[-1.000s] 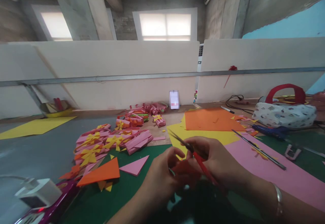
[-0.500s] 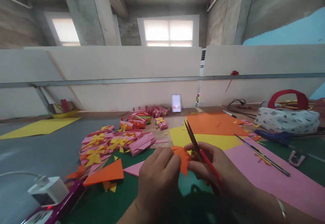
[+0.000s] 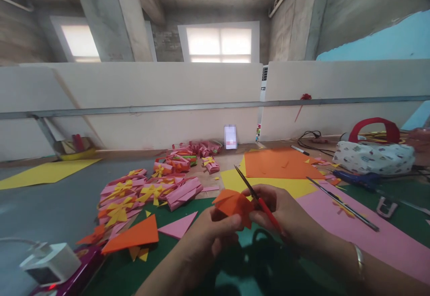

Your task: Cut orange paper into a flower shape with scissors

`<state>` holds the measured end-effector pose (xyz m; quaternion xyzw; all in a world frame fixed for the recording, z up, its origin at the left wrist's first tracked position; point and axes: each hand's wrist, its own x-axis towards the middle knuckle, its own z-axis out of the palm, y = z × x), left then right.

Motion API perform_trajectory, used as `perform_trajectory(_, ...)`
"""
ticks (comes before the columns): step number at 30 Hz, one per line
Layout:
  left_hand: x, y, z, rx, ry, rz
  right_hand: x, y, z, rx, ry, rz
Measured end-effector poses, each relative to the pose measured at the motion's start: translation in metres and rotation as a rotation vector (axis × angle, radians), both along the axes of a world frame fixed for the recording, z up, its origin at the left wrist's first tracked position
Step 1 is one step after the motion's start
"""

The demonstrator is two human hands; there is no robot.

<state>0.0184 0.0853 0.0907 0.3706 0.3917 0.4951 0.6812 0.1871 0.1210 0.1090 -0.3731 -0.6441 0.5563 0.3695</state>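
Since half a second ago we have lifted the folded orange paper (image 3: 233,204), pinched in our left hand (image 3: 210,233), while our right hand (image 3: 285,213) stays clamped on the red-handled scissors (image 3: 257,197), blades now tilted left.

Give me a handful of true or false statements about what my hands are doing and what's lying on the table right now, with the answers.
1. The left hand holds a folded orange paper piece. True.
2. The right hand grips blue-handled scissors. False: the scissors have red handles.
3. A large orange sheet lies on a yellow sheet. True.
4. The patterned bag sits at the left of the table. False: it sits at the right.
5. Pink and yellow paper bows lie left of the hands. True.
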Motion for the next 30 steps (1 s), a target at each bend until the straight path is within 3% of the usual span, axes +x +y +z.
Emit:
perform_trajectory(4, 0.001, 0.001, -0.003, -0.058, 0.075, 0.112, -0.001, 0.001, -0.003, -0.026, -0.046, 0.069)
perform_trajectory(10, 0.006, 0.000, 0.004, -0.135, 0.148, 0.275, -0.002, 0.002, 0.000, -0.120, -0.031, -0.036)
perform_trajectory(19, -0.002, 0.008, 0.010, -0.195, -0.093, 0.584, -0.001, -0.012, 0.002, -0.157, -0.283, 0.078)
perform_trajectory(25, 0.000, 0.005, 0.010, -0.147, -0.070, 0.648, 0.002, -0.015, 0.003, 0.001, -0.460, 0.113)
perform_trajectory(30, 0.002, 0.005, 0.010, -0.142, -0.083, 0.628, 0.002, -0.014, -0.001, 0.055, -0.463, 0.149)
